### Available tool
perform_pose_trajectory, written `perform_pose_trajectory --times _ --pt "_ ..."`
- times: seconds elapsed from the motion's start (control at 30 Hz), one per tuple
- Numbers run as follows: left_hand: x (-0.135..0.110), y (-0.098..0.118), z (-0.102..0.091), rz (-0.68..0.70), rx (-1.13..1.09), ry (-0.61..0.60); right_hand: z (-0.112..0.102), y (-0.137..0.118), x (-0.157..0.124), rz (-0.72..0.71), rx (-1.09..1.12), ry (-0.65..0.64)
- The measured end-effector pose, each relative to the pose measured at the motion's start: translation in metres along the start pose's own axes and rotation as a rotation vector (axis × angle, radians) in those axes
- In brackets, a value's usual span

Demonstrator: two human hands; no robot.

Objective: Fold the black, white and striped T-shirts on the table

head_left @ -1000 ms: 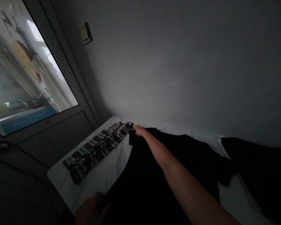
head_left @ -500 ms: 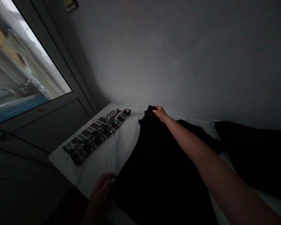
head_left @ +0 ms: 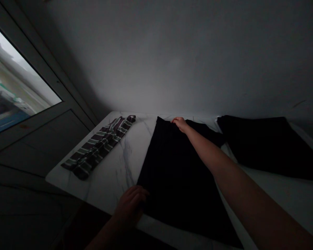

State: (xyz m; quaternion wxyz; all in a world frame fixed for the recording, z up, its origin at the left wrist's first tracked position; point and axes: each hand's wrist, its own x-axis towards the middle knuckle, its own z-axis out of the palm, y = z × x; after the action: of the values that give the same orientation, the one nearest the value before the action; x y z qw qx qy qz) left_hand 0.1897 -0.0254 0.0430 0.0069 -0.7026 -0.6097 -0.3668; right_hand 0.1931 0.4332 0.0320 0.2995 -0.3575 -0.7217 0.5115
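Note:
A black garment (head_left: 177,177) lies spread flat in the middle of a white marbled table (head_left: 114,173). My right hand (head_left: 179,123) reaches far across and rests on the garment's far edge, fingers curled on the cloth. My left hand (head_left: 131,205) sits at the garment's near left corner by the table's front edge, fingers bent onto the fabric. The scene is dim, so the exact grip of either hand is hard to make out.
A folded maroon, green and white striped cloth (head_left: 99,147) lies along the table's left side. Another dark garment (head_left: 266,146) is spread at the right. A grey wall stands close behind the table. A window (head_left: 13,90) is at the left.
My right hand has carried the garment's far edge rightward and laid it down flat. My left hand has moved up onto the near corner. The camera has tilted down.

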Motion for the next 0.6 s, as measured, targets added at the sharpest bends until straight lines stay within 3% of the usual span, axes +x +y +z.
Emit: perform_pose_trajectory --times 0.17,0.27,0.37,0.47,0.53,0.6 --pt "0.006 0.01 0.015 0.014 -0.039 -0.047 0.003 -0.009 0.01 -0.061 -0.08 0.056" --pt "0.014 0.014 0.015 -0.031 -0.018 -0.236 0.005 -0.011 0.012 -0.088 -0.155 0.063" --pt "0.035 0.006 -0.004 -0.036 -0.107 -0.49 0.009 -0.009 0.01 -0.108 -0.235 0.058" --pt "0.086 -0.028 -0.028 -0.052 -0.138 -0.585 0.01 -0.005 0.005 -0.122 -0.305 0.094" --pt "0.139 -0.068 -0.033 -0.087 0.02 -0.522 0.01 -0.004 0.0 -0.104 -0.367 0.134" --pt "0.202 -0.116 -0.026 -0.111 0.174 -0.455 0.011 -0.006 -0.008 -0.034 -0.491 0.162"
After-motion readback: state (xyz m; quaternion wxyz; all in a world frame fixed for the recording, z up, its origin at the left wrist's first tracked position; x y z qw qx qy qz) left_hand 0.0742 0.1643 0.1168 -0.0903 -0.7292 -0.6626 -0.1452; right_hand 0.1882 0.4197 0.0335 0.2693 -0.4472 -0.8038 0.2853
